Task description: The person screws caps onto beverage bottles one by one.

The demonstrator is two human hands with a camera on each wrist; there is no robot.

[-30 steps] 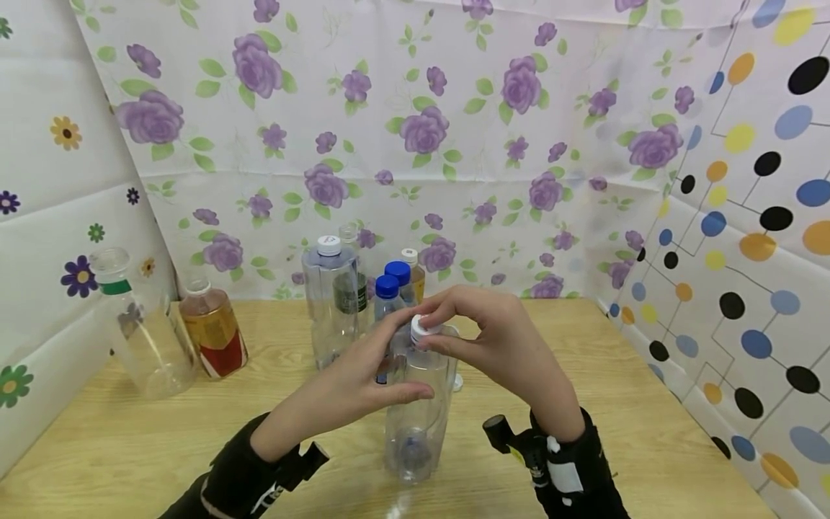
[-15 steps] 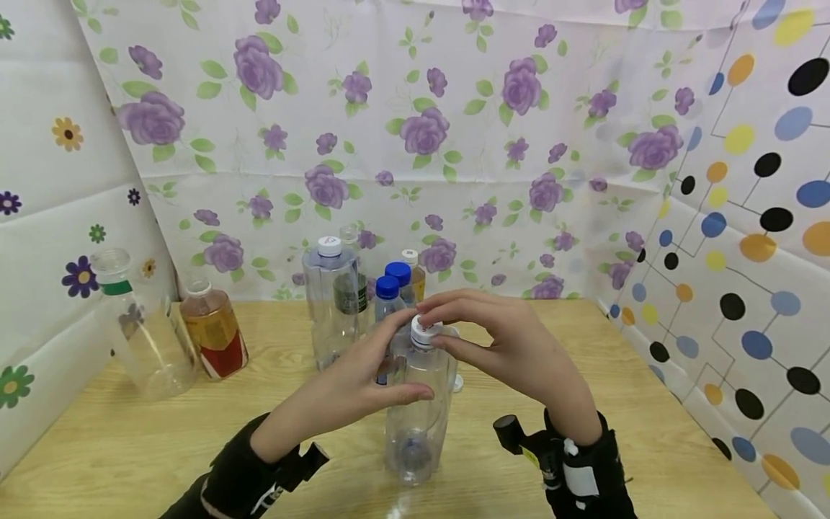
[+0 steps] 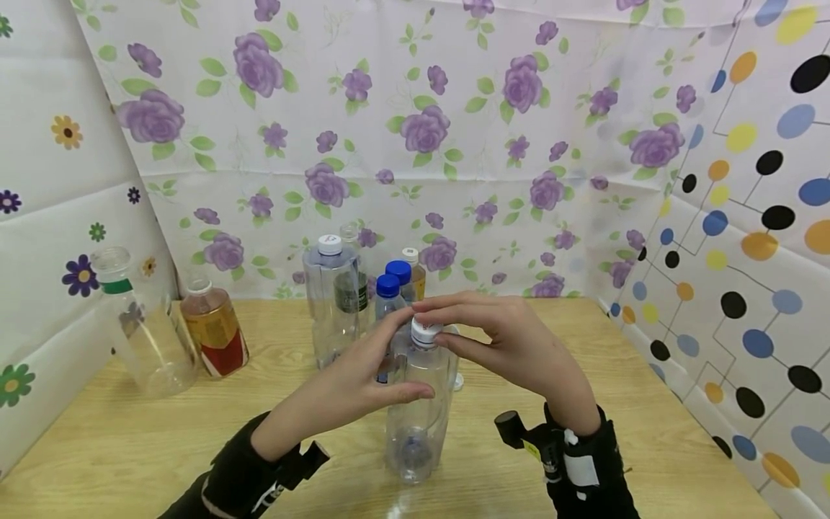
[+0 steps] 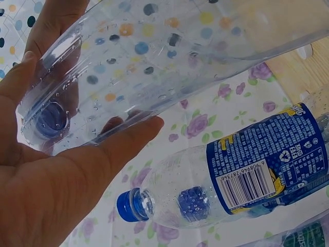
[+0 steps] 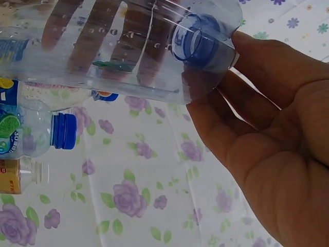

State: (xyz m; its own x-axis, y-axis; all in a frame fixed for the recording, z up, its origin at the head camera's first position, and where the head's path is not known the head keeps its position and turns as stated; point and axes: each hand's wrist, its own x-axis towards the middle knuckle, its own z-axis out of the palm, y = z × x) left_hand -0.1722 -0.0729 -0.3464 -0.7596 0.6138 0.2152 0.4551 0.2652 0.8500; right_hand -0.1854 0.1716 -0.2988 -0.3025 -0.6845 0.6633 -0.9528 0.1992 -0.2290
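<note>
Since a second ago the right hand point(image 3: 512, 346) has turned a little about the white cap point(image 3: 425, 332), its wrist shifting slightly toward the right, while the clear bottle point(image 3: 418, 404) and the left hand point(image 3: 353, 386) have stayed where they were. That bottle stands upright on the wooden bench point(image 3: 648, 404), near its front middle. The left hand's grip is closed round the bottle's upper body, fingers behind and thumb across the front. The right hand's grip pinches the white cap on the neck between fingertips and thumb. Both wrists wear black cuffs.

Behind the hands a cluster of bottles stands on the bench: a tall clear bottle with a white cap point(image 3: 331, 303) and two blue-capped bottles point(image 3: 393, 285), with a small white-capped bottle point(image 3: 411, 270) just behind those. At the left, near the wall, stand a bottle of amber drink with a red label point(image 3: 214, 335) and a wide clear bottle with a green band point(image 3: 139, 324). A small white cap point(image 3: 457, 382) lies on the bench just right of the held bottle.

Sheets hang round the bench on three sides: purple roses point(image 3: 421, 130) at the back, scattered small flowers point(image 3: 65, 133) on the left, coloured dots joined by lines point(image 3: 759, 245) on the right.
</note>
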